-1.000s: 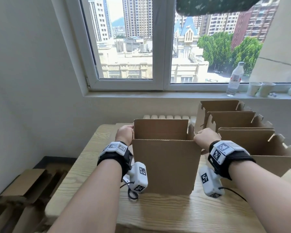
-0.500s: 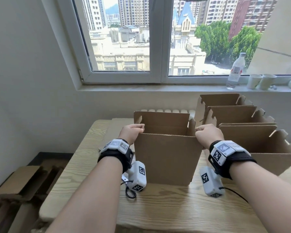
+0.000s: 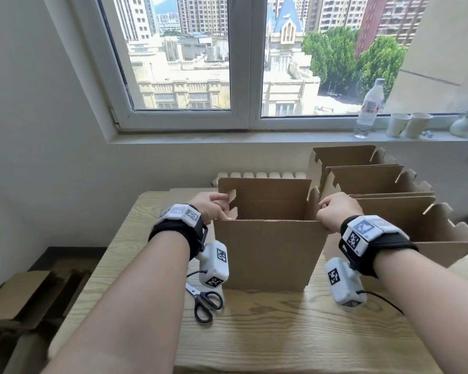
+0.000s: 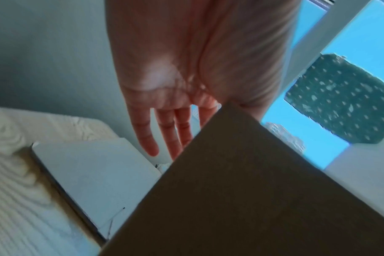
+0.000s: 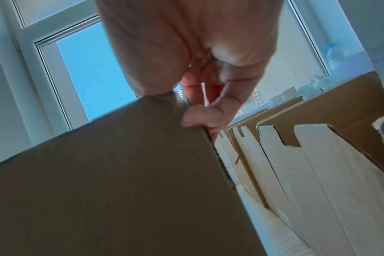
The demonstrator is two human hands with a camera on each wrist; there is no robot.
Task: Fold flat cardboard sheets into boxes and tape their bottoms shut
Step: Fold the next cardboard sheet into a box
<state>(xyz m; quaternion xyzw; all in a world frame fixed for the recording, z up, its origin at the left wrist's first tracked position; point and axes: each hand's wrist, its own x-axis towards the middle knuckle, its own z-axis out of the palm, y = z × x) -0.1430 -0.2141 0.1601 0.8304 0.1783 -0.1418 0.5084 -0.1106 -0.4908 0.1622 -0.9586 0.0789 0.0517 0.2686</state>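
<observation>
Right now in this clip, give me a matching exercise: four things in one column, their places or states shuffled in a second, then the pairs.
Things:
1. scissors
2. water bottle
3. right hand
4. left hand

Places or states:
A. on the windowsill
B. pinching the near box's right corner
C. on the table by the near box's left bottom corner
D. fingers straight, at the box's left top edge

Pairs: 1-C, 2-A, 3-B, 4-D

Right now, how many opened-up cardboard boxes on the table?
4. One front box held at its top corners by the left hand and right hand; three boxes in a row to its right: near, middle, far. More may hide behind.
</observation>
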